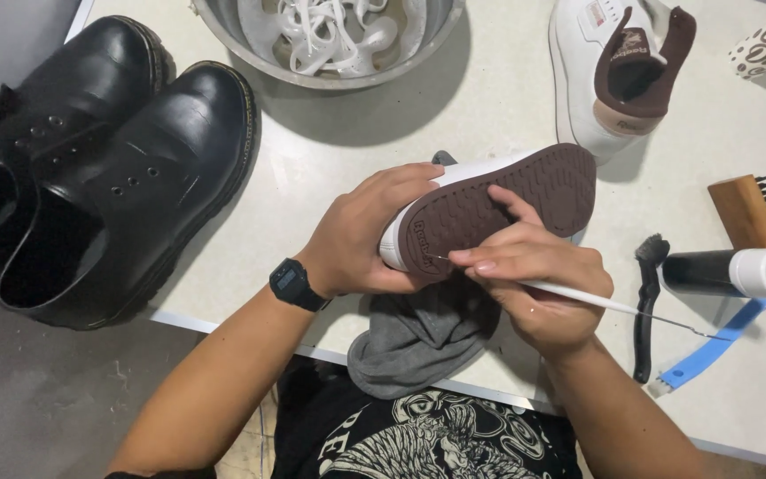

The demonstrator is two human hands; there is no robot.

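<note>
Ridged brown rubber sole (498,208) in left hand (361,235); right hand (534,284) pinches thin pick (596,303).

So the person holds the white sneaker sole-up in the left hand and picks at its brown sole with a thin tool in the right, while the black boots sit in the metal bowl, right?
Not quite. The black boots stand on the table, left of the metal bowl, which holds white laces. The head view shows this. The rest stands: left hand holds the white sneaker sole-up, right hand works a thin tool.

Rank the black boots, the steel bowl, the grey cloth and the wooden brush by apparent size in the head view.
1. black boots
2. steel bowl, though cut off by the frame
3. grey cloth, partly hidden by the hands
4. wooden brush
</note>
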